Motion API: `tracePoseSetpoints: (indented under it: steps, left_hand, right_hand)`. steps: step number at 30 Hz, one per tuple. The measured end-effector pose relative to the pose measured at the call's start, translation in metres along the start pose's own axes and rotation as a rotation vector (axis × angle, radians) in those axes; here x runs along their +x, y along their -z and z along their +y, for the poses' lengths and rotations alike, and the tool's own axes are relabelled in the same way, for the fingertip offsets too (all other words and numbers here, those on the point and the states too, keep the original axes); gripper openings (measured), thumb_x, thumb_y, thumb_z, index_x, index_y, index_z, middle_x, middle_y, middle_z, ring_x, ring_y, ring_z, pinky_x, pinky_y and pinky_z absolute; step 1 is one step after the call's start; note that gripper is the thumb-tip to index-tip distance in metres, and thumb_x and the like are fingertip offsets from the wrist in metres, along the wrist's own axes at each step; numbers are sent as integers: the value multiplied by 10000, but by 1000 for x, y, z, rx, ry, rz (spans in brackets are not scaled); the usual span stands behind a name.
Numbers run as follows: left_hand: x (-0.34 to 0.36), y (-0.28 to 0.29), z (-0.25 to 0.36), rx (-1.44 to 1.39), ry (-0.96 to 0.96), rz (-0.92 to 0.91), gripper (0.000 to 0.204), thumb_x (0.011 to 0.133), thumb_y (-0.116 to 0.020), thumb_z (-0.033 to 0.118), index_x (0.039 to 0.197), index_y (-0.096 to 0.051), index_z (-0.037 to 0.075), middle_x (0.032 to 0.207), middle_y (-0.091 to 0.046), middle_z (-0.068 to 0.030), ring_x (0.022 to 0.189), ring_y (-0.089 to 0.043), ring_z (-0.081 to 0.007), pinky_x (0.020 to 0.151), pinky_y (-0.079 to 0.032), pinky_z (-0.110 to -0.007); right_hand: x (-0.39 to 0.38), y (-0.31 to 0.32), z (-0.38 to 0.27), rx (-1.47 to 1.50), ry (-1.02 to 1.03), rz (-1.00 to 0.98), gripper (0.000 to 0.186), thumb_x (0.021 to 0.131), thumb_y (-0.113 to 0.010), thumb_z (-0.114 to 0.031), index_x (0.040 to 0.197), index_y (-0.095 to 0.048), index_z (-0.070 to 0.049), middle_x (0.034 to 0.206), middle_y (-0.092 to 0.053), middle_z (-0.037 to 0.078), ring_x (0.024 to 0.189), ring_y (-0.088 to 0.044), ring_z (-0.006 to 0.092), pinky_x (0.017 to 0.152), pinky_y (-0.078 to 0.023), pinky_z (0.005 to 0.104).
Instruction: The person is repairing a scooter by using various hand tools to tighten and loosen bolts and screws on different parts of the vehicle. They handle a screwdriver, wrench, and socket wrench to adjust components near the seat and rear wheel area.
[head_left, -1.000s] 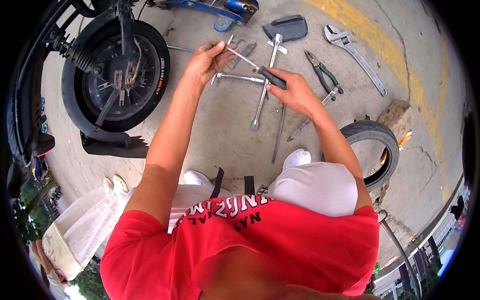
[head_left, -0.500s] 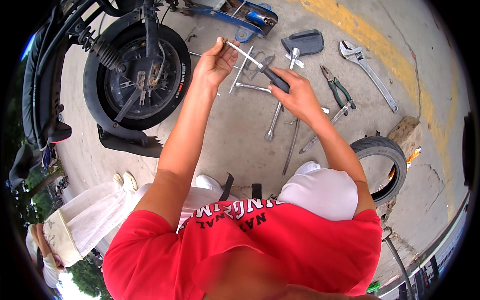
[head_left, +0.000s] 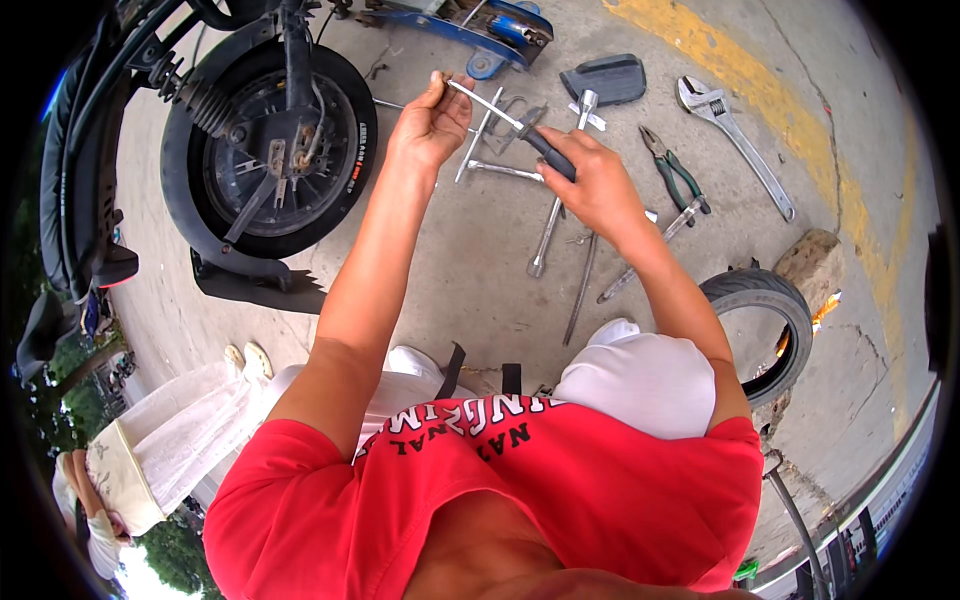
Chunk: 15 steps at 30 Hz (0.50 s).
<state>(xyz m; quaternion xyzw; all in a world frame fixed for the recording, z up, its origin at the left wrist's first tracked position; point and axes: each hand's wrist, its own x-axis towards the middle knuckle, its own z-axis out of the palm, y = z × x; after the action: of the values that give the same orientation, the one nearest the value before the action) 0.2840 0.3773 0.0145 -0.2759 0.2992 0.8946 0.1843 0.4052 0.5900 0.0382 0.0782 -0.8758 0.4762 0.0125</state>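
My right hand [head_left: 598,185] is closed round the dark handle of a screwdriver [head_left: 546,154]. Its pale shaft slants up and left to the fingertips of my left hand [head_left: 428,128]. There my left thumb and fingers are pinched together at the shaft's tip; whatever small thing lies between them is too small to make out. Below the screwdriver, a four-way lug wrench [head_left: 546,238] lies on the concrete, partly hidden by my right hand. A thin metal T-bar [head_left: 479,135] is on the ground between my hands.
A two-wheeler's rear wheel [head_left: 350,150] stands at the left, a blue floor jack [head_left: 440,38] at the top. Pliers [head_left: 672,170], an adjustable wrench [head_left: 735,140] and a dark tray [head_left: 606,80] lie to the right. A loose tyre [head_left: 795,340] is by my right arm. Someone in pale clothes [head_left: 180,440] is at lower left.
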Motion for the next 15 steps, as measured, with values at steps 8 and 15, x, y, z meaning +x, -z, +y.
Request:
tracePoseSetpoints:
  steps: [8,15]
  left_hand:
    - [-3,4,3,108,-28,-217,161,856,-645,137,959,-604,21,999,-636,-116,1032,-587,-270,789,-520,-305]
    - [-5,-12,10,138,-170,-176,169,857,-644,136,941,-594,-2,950,-627,-128,967,-605,-274,765,-526,-297]
  right_hand:
    - [4,10,3,631,-331,-218,368,838,-654,-193,1130,-578,18,764,-590,96,586,-566,147,501,-430,260]
    - [13,5,-4,1096,-511,-147,330,882,-595,-228,1084,-533,25,748,-565,75,502,-521,105,394,-365,217]
